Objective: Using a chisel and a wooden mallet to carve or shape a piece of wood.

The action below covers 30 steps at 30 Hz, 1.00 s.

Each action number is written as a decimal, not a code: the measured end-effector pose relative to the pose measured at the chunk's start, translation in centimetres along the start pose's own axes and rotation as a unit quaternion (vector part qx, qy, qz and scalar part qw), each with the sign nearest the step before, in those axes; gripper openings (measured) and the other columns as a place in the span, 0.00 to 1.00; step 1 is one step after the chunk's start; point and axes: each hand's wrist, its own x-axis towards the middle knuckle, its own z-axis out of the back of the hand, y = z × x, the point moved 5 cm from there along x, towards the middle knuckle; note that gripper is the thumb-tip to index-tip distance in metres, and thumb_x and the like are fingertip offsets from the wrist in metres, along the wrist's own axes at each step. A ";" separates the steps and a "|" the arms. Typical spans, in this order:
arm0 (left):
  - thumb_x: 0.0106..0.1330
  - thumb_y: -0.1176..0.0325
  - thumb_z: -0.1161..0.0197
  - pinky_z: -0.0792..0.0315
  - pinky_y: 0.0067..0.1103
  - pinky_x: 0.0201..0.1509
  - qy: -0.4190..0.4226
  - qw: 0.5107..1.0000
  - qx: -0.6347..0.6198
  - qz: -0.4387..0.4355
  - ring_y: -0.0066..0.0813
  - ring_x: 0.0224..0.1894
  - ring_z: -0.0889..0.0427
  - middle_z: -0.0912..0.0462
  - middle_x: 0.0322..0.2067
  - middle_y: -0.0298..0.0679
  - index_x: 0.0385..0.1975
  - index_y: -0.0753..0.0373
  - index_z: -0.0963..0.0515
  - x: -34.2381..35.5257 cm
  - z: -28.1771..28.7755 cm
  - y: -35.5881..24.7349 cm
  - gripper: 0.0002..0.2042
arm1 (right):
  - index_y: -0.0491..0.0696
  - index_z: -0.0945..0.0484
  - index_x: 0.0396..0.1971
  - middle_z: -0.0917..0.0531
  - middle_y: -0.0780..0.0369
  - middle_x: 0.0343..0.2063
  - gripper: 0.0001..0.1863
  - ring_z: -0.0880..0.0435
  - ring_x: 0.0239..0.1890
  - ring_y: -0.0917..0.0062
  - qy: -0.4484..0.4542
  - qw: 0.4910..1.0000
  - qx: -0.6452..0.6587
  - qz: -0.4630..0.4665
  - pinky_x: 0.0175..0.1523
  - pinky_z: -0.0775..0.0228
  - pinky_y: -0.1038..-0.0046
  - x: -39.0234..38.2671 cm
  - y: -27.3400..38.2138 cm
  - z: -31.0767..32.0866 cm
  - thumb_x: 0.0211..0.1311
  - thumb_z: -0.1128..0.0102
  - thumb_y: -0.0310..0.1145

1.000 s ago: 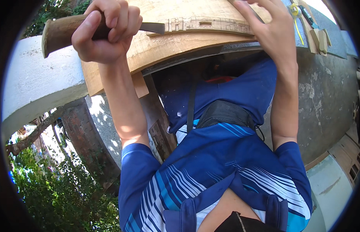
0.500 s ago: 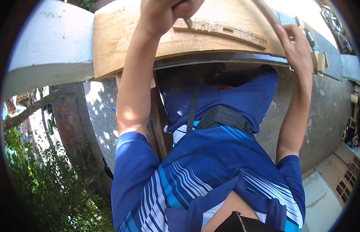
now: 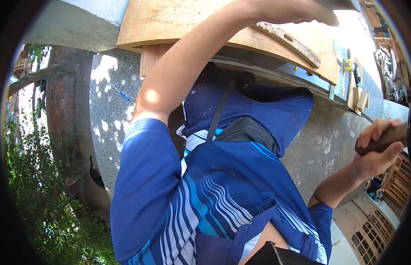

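My left arm stretches across the wooden board [image 3: 170, 22] toward the upper right. The left hand [image 3: 294, 11] is partly cut by the top edge; its fingers lie long beside a grey metal blade [image 3: 344, 4], seemingly the chisel it held before, though the grip is mostly out of sight. Beneath that hand, on the board, lies a narrow wooden strip [image 3: 298, 46] with carved notches. Out at the right, away from the board, my right hand [image 3: 377, 152] is closed around a brown wooden mallet handle [image 3: 384, 138]. The mallet's other end runs out of view.
To the board's right are a yellow tape measure [image 3: 349, 65] and small wood blocks [image 3: 360, 99] on the grey bench. Metal tools [image 3: 386, 75] lie farther right. A thin blue-handled tool [image 3: 124, 95] rests on a grey slab at left. Slatted wooden pieces [image 3: 369, 236] stand lower right.
My left hand has swung right across the board, away from the carved strip's left end. The right hand has pulled back and down to the right with the mallet. The view has shifted.
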 end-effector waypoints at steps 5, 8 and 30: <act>0.60 0.58 0.26 0.39 0.19 0.21 -0.021 1.000 -0.018 0.012 0.14 0.17 0.31 0.26 0.16 0.27 0.20 0.62 0.22 0.2 0.3 0.2 0.16 | 0.43 0.29 0.55 0.26 0.65 0.22 0.30 0.34 0.15 0.87 0.105 0.918 -0.377 -0.071 0.19 0.49 0.82 -0.3 -1.2 -2.5 0.80 0.57 0.58; 0.59 0.58 0.26 0.39 0.19 0.21 0.001 1.000 -0.008 0.006 0.15 0.17 0.31 0.26 0.16 0.28 0.20 0.62 0.22 0.1 -0.2 -0.2 0.16 | 0.42 0.29 0.55 0.28 0.64 0.21 0.33 0.32 0.17 0.85 -0.089 0.992 -0.078 -0.035 0.19 0.46 0.82 -0.1 1.2 -0.6 0.79 0.57 0.61; 0.57 0.55 0.24 0.41 0.17 0.19 0.035 0.983 0.132 0.123 0.14 0.16 0.32 0.27 0.16 0.27 0.23 0.61 0.21 1.6 -2.1 0.7 0.17 | 0.47 0.23 0.43 0.28 0.70 0.19 0.16 0.34 0.16 0.89 -0.088 0.987 -0.136 -0.013 0.20 0.44 0.83 -1.2 -0.7 -1.5 0.82 0.51 0.45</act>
